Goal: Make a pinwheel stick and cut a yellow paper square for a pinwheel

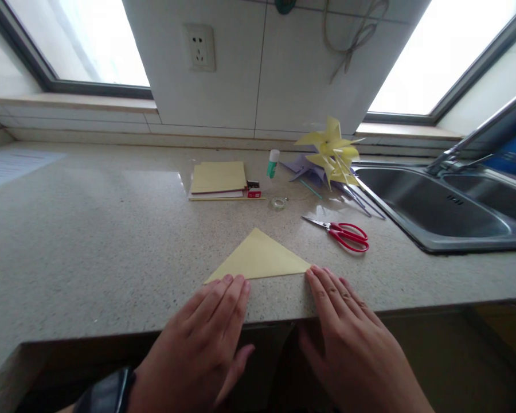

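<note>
The left hand (208,332) lies flat, fingers straight, on the near edge of a pale yellow paper triangle (258,256). The right hand (348,330), flat too, touches its right corner. Past that hand lie metal scissors with red loop handles (332,227).

- The left hand (210,327) rests its fingers along the lower edge of a yellow paper triangle (260,256).
- The right hand (348,327) touches its right corner.
- Farther back: red-handled scissors (347,237), glue stick (272,165), yellow pinwheel (328,148).
</note>
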Demonstrator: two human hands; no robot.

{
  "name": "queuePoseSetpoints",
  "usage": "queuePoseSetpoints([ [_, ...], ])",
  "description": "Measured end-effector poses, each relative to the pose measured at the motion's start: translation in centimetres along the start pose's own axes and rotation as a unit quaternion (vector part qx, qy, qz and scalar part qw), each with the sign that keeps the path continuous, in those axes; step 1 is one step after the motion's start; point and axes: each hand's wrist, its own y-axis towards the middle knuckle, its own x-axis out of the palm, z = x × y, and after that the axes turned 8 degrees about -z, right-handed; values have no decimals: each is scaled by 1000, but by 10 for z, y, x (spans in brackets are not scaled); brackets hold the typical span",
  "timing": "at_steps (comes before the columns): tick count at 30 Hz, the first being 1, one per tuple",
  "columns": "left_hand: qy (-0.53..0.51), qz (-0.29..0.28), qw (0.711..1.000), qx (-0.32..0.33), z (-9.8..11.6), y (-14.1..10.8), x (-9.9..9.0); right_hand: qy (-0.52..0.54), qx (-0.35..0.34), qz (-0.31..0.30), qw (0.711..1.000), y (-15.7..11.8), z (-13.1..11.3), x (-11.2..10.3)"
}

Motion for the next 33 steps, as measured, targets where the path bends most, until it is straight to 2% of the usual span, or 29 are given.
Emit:
queuePoseSetpoints([
  [4,1,12,1000,-1,1,3,6,10,-19,20,1000,2,-11,-4],
  [9,9,12,1000,11,-2,5,10,89,-113,38,989,16,-43,-12],
  [12,9,13,1000,24,-2,6,9,132,-143,36,980,27,-59,-13],
  [15,21,10,999,23,-2,8,6,157,-142,12,977,34,-66,-11],
  [24,61,-18,998,24,0,10,9,139,-118,-6,983,29,-47,-3],
  [33,20,-31,998,-43,-2,10,-1,78,-84,10,993,17,-17,-1],
])
